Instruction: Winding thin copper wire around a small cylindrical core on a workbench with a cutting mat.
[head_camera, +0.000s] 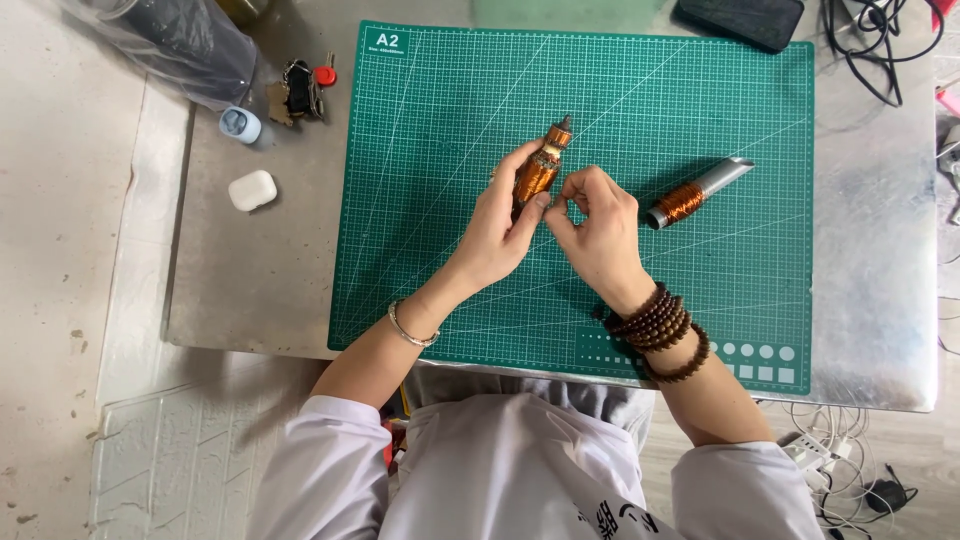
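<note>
Lower frame: white cloth sleeves and a grey garment of the seated person; a tangle of white cables and a plug strip (808, 450) on the pale floor at lower right; rough pale concrete flooring down the left side. Table: a flat metal-topped work table (250, 270), dull grey, scuffed, its front edge crossing the lower middle of the frame. On it, a large green rectangular cutting mat (700, 300) with a white printed grid and diagonal lines, matte and rubbery, filling the centre. Left wrist carries a thin silver bangle (412, 330); right wrist carries several loops of dark brown wooden beads (662, 325). At mid-frame, above the mat, the left hand (490, 235) is clamped round a cylindrical motor armature wound with glossy copper wire (538, 172), tilted with its dark shaft tip toward the upper right. The right hand (598, 235) sits just beside it, thumb and forefinger pinched together close to the armature's lower end; what they pinch is too fine to make out. Right of centre, lying on the mat: a grey metal tube with a band of copper wire near one end (695, 193). Left of the mat: a small white rounded plastic case (251, 190), a pale blue cap-like piece (240, 124), a bunch of keys with a red tag (303, 88). Upper left corner: a clear plastic bag over a dark cylinder (180, 40). Top right: a dark flat pouch (740, 18) and black cables (880, 45).
</note>
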